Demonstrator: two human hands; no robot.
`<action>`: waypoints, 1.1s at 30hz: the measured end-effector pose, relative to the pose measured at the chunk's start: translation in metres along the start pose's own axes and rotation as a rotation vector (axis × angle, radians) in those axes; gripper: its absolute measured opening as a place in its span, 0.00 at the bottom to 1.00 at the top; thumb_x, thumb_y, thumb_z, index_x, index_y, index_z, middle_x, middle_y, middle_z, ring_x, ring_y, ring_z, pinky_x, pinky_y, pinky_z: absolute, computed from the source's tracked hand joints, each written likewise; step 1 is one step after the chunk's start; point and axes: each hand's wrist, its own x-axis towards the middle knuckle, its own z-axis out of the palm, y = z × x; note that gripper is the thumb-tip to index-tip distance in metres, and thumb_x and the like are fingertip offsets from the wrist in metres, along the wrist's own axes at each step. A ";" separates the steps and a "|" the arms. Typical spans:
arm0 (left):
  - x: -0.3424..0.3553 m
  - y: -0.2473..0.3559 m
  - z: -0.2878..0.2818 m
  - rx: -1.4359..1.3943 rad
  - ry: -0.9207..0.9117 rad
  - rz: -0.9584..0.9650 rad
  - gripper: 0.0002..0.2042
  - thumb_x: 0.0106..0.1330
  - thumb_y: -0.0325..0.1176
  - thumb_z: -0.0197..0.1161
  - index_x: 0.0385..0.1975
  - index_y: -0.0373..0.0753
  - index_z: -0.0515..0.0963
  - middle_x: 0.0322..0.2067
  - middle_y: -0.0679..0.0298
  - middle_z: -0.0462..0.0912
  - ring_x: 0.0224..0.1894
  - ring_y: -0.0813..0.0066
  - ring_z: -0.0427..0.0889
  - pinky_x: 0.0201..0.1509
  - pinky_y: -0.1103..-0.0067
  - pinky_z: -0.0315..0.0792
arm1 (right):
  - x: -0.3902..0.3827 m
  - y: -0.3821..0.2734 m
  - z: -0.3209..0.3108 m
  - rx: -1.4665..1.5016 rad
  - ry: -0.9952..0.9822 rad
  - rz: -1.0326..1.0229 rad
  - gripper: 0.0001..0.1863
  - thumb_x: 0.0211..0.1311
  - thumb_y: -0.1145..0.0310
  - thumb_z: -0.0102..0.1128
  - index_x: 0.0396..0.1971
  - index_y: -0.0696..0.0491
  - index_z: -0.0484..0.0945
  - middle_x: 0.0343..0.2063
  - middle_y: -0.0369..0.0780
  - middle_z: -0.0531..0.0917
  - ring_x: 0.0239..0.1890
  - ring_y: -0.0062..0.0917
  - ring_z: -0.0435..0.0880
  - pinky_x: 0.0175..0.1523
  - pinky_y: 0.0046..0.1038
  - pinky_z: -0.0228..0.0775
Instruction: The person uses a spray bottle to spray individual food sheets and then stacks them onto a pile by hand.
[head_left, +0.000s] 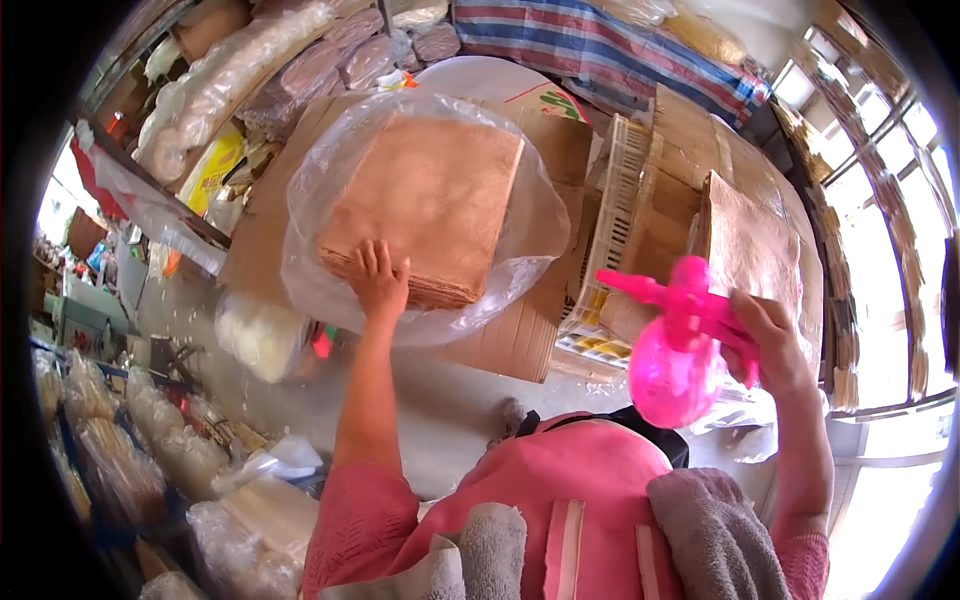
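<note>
A stack of square brown sheets [420,200] lies on a crumpled clear plastic sheet [535,235], which rests on flattened cardboard [255,260]. My left hand [378,280] touches the near left edge of the stack, fingers apart and nothing gripped. My right hand [765,335] grips the handle of a pink plastic spray bottle [672,370], held over the right side with its nozzle pointing left. Behind the bottle, another brown sheet [750,225] lies on cardboard.
A cream plastic crate [612,215] stands right of the stack. Bagged goods [185,105] and a striped tarp [600,45] line the back. Racks of hanging sheets [840,250] run along the right. More bagged bundles [120,450] sit lower left. A white bag [260,335] lies below the cardboard.
</note>
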 end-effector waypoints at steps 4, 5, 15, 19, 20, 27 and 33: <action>-0.012 0.001 0.018 -0.009 -0.155 -0.078 0.29 0.66 0.53 0.41 0.66 0.50 0.51 0.68 0.63 0.43 0.70 0.59 0.38 0.65 0.51 0.44 | 0.055 0.005 0.060 -0.172 -0.171 -0.002 0.21 0.65 0.54 0.50 0.27 0.58 0.79 0.13 0.33 0.72 0.10 0.15 0.65 0.16 0.20 0.56; -0.011 0.000 0.019 -0.009 -0.143 -0.068 0.29 0.66 0.53 0.42 0.65 0.49 0.51 0.68 0.62 0.43 0.70 0.58 0.39 0.65 0.52 0.45 | 0.066 0.003 0.076 -0.299 -0.185 0.001 0.21 0.65 0.54 0.50 0.27 0.58 0.79 0.13 0.33 0.72 0.11 0.14 0.65 0.17 0.20 0.56; -0.011 -0.040 0.013 -0.166 0.020 0.152 0.21 0.66 0.42 0.48 0.58 0.45 0.63 0.64 0.60 0.55 0.67 0.59 0.50 0.63 0.55 0.52 | 0.084 -0.023 0.104 0.208 -0.150 -0.130 0.19 0.64 0.54 0.50 0.32 0.56 0.76 0.14 0.35 0.74 0.11 0.16 0.68 0.14 0.19 0.57; -0.012 -0.030 -0.009 -0.111 0.046 0.169 0.22 0.65 0.42 0.49 0.58 0.44 0.63 0.64 0.61 0.56 0.67 0.61 0.50 0.62 0.54 0.51 | 0.041 -0.030 0.070 0.397 0.007 -0.095 0.24 0.62 0.47 0.46 0.30 0.56 0.75 0.13 0.36 0.74 0.09 0.18 0.68 0.12 0.19 0.55; -0.016 -0.031 -0.008 -0.090 0.006 0.150 0.22 0.65 0.42 0.50 0.58 0.44 0.63 0.64 0.61 0.56 0.68 0.61 0.50 0.63 0.54 0.50 | 0.033 -0.024 0.053 0.360 0.006 -0.132 0.24 0.62 0.46 0.45 0.28 0.55 0.75 0.12 0.36 0.73 0.08 0.19 0.67 0.11 0.19 0.54; -0.006 -0.031 -0.001 -0.295 0.012 -0.023 0.32 0.61 0.44 0.56 0.61 0.32 0.57 0.64 0.46 0.52 0.67 0.53 0.49 0.69 0.62 0.44 | -0.073 0.019 -0.079 0.324 0.815 -0.192 0.26 0.63 0.44 0.44 0.25 0.53 0.76 0.13 0.35 0.76 0.07 0.15 0.68 0.07 0.14 0.55; -0.014 -0.028 0.068 -1.254 -0.187 -0.637 0.33 0.58 0.43 0.60 0.57 0.24 0.60 0.59 0.49 0.63 0.58 0.60 0.65 0.60 0.70 0.60 | -0.137 0.017 -0.162 0.254 0.903 -0.021 0.29 0.62 0.40 0.43 0.19 0.52 0.75 0.06 0.33 0.69 0.02 0.16 0.61 0.05 0.17 0.51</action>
